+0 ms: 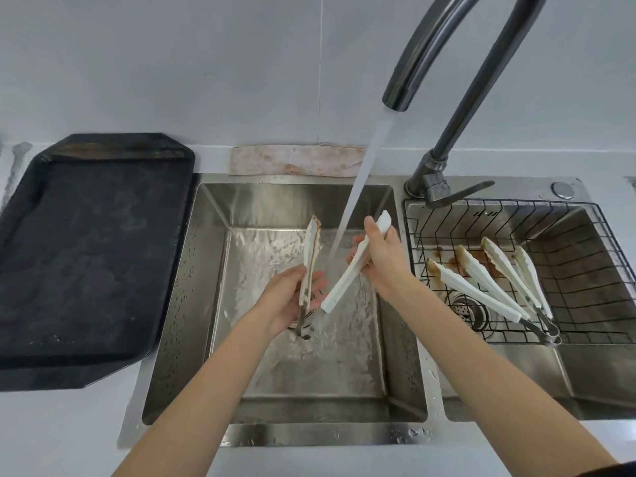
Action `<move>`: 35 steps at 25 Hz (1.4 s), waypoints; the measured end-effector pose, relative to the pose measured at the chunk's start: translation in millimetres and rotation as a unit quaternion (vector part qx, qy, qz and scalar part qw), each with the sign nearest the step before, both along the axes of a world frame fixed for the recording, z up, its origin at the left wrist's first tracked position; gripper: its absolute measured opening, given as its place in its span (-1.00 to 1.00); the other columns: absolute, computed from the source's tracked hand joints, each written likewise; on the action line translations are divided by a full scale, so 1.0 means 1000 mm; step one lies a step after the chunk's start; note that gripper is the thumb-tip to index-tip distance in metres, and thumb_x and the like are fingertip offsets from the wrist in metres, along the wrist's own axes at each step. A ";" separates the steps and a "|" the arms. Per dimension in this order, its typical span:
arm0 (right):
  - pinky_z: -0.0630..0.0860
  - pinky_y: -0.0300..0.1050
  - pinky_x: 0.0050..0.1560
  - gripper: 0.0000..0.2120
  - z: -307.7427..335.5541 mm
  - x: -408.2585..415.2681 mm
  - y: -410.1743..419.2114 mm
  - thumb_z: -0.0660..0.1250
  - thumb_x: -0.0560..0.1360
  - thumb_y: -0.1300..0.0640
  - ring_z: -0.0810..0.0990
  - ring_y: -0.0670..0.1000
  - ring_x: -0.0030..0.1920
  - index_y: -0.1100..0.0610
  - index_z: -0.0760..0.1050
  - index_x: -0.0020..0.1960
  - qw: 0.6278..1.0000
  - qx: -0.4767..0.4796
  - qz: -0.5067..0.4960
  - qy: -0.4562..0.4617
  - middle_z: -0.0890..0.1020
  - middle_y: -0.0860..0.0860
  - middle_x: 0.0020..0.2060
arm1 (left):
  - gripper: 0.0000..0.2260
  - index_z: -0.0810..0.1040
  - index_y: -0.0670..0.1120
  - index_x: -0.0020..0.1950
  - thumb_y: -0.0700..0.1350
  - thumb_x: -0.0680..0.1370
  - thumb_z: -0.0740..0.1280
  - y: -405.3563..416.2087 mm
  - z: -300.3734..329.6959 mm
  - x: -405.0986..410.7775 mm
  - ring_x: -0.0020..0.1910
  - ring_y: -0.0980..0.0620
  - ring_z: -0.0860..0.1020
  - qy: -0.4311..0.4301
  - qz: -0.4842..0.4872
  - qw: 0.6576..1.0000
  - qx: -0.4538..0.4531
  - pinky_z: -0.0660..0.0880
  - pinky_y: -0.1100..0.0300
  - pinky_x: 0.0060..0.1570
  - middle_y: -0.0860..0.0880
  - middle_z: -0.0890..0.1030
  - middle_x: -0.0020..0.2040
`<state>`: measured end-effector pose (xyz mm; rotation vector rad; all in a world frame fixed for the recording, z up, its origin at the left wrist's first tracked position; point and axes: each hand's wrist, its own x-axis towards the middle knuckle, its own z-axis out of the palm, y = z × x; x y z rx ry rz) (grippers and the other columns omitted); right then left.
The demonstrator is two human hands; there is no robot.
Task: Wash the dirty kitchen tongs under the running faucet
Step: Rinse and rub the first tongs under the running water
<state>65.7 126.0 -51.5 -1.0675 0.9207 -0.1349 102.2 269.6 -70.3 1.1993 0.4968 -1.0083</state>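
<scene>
While held streamside, brown-stained white tongs (pixel 311 256)

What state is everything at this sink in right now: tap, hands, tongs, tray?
Faucet: running, stream falling into the left basin.
Left hand: grips a tong piece, brown-stained at its tip.
Right hand: grips a white tong piece, lower end near the stream.
Tongs in the wire basket: lying flat, stained brown.
Black tray: on the counter, wet.
</scene>
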 end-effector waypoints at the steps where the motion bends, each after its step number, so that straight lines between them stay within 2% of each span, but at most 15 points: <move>1: 0.49 -0.13 -0.27 -0.57 0.005 -0.001 -0.004 0.18 0.58 0.02 0.46 -0.03 -0.38 0.12 0.21 0.40 0.999 -0.029 0.014 -0.003 0.48 0.02 -0.29 | -0.85 0.46 -0.18 0.05 -0.19 0.62 0.12 -0.004 -0.002 0.000 -0.21 0.05 0.62 0.002 -0.022 1.000 -0.006 0.63 0.15 -0.30 -0.11 0.60 -0.08; 4: 0.49 -0.15 -0.24 -0.53 0.020 -0.002 -0.013 0.19 0.57 0.00 0.47 -0.05 -0.34 0.10 0.20 0.43 0.992 -0.120 0.049 -0.011 0.51 -0.01 -0.28 | -0.83 0.47 -0.16 0.04 -0.18 0.62 0.10 -0.020 -0.004 -0.001 -0.11 0.03 0.59 -0.007 -0.064 0.998 -0.015 0.56 0.12 -0.17 -0.08 0.61 -0.07; 8: 0.52 -0.10 -0.15 -0.63 0.028 -0.005 -0.021 0.20 0.57 0.00 0.53 -0.02 -0.27 0.09 0.26 0.32 0.981 -0.187 0.058 -0.017 0.53 0.01 -0.24 | -0.80 0.46 -0.16 0.16 -0.18 0.62 0.10 -0.036 -0.002 -0.002 -0.24 0.13 0.63 -0.015 -0.100 0.995 -0.008 0.52 0.24 -0.30 -0.03 0.61 -0.10; 11: 0.54 0.01 0.08 -0.52 0.025 -0.007 -0.023 0.23 0.54 -0.05 0.58 0.10 0.04 0.15 0.27 0.36 0.968 -0.239 0.068 0.007 0.58 0.13 0.05 | -0.69 0.47 -0.21 0.28 -0.16 0.61 0.10 -0.042 -0.006 -0.005 -0.40 0.19 0.63 -0.019 -0.115 0.993 0.006 0.49 0.26 -0.31 -0.01 0.62 -0.15; 13: 0.56 -0.05 0.03 -0.52 0.027 -0.006 -0.023 0.21 0.55 -0.04 0.59 0.04 -0.06 0.17 0.26 0.38 0.967 -0.245 0.074 -0.003 0.59 0.11 -0.01 | -0.68 0.44 -0.21 0.32 -0.15 0.61 0.12 -0.046 -0.008 -0.006 -0.33 0.16 0.62 -0.003 -0.094 0.995 -0.011 0.51 0.26 -0.29 -0.01 0.62 -0.12; 15: 0.53 -0.18 -0.19 -0.61 0.029 -0.004 -0.024 0.16 0.58 -0.02 0.52 -0.07 -0.27 0.15 0.26 0.34 0.971 -0.226 0.083 -0.017 0.54 0.01 -0.21 | -0.70 0.43 -0.18 0.31 -0.14 0.60 0.15 -0.047 -0.010 -0.006 -0.22 0.11 0.61 0.018 -0.061 0.998 -0.031 0.53 0.22 -0.21 -0.01 0.62 -0.10; 18: 0.48 -0.21 -0.30 -0.65 0.024 -0.002 -0.026 0.10 0.60 -0.02 0.45 -0.08 -0.36 0.11 0.24 0.33 0.981 -0.176 0.079 0.007 0.46 -0.01 -0.31 | -0.82 0.49 -0.13 0.07 -0.08 0.61 0.16 -0.045 -0.013 -0.005 -0.19 0.06 0.58 0.038 -0.031 0.998 -0.026 0.50 0.15 -0.14 -0.03 0.60 -0.16; 21: 0.41 -0.19 -0.34 -0.60 0.004 -0.005 -0.025 0.05 0.62 -0.02 0.40 -0.05 -0.39 0.13 0.21 0.39 0.993 -0.102 0.043 0.049 0.42 0.02 -0.35 | -0.76 0.49 -0.14 -0.14 -0.02 0.60 0.18 -0.039 -0.014 -0.004 -0.30 0.04 0.50 0.054 -0.005 0.998 -0.012 0.49 0.20 -0.23 -0.06 0.52 -0.28; 26: 0.36 -0.22 -0.42 -0.59 -0.024 -0.010 -0.016 -0.03 0.62 -0.06 0.34 -0.07 -0.42 0.07 0.18 0.42 0.996 -0.017 -0.015 0.085 0.39 0.02 -0.32 | -0.73 0.51 -0.14 -0.22 0.01 0.56 0.24 -0.031 -0.006 -0.002 -0.51 0.14 0.46 0.055 -0.007 0.998 -0.034 0.46 0.35 -0.51 -0.01 0.47 -0.33; 29: 0.38 -0.22 -0.42 -0.67 -0.030 -0.008 -0.010 -0.04 0.63 -0.05 0.35 -0.05 -0.42 0.09 0.26 0.29 0.995 0.058 -0.041 0.077 0.40 0.05 -0.30 | -0.81 0.52 -0.15 -0.19 -0.07 0.54 0.28 -0.027 0.004 0.005 -0.56 0.19 0.48 0.065 0.014 0.994 -0.085 0.41 0.39 -0.59 0.01 0.49 -0.31; 31: 0.49 -0.11 -0.28 -0.72 -0.030 -0.004 -0.006 -0.03 0.63 -0.03 0.49 0.02 -0.29 0.05 0.23 0.27 0.991 0.083 -0.021 0.100 0.45 0.06 -0.21 | -0.90 0.50 -0.13 -0.13 -0.12 0.54 0.28 -0.025 0.010 0.011 -0.54 0.19 0.49 0.044 0.016 0.993 -0.106 0.42 0.38 -0.59 0.01 0.51 -0.29; 32: 0.55 0.00 -0.10 -0.67 -0.034 -0.002 -0.004 -0.02 0.63 -0.03 0.56 0.10 -0.08 0.00 0.17 0.37 0.990 0.068 0.017 0.122 0.48 0.06 -0.03 | -0.95 0.48 -0.11 -0.10 -0.15 0.54 0.28 -0.026 0.012 0.013 -0.53 0.19 0.48 0.020 0.011 0.994 -0.107 0.42 0.38 -0.58 0.01 0.52 -0.27; 33: 0.51 0.12 0.15 -0.55 -0.037 -0.001 -0.003 -0.01 0.63 -0.03 0.51 0.18 0.19 -0.01 0.04 0.49 0.986 0.024 0.059 0.155 0.41 0.05 0.21 | -0.99 0.46 -0.09 -0.06 -0.17 0.55 0.27 -0.027 0.014 0.013 -0.51 0.17 0.48 -0.007 0.003 0.995 -0.098 0.42 0.37 -0.57 0.00 0.54 -0.24; 34: 0.37 0.15 0.34 -0.46 -0.036 -0.001 0.000 -0.01 0.62 -0.04 0.34 0.23 0.38 0.03 -0.08 0.55 0.975 -0.046 0.101 0.194 0.25 0.10 0.42 | -0.95 0.44 -0.07 -0.03 -0.20 0.55 0.27 -0.028 0.014 0.013 -0.49 0.16 0.46 -0.039 -0.009 0.996 -0.078 0.41 0.36 -0.55 -0.01 0.56 -0.20; 35: 0.24 0.12 0.42 -0.43 -0.035 -0.001 0.003 0.00 0.62 -0.04 0.22 0.23 0.46 0.07 -0.10 0.56 0.962 -0.118 0.120 0.213 0.10 0.14 0.50 | -0.92 0.43 -0.06 0.01 -0.21 0.55 0.26 -0.028 0.015 0.012 -0.48 0.14 0.45 -0.068 -0.022 0.996 -0.054 0.39 0.35 -0.54 -0.02 0.59 -0.17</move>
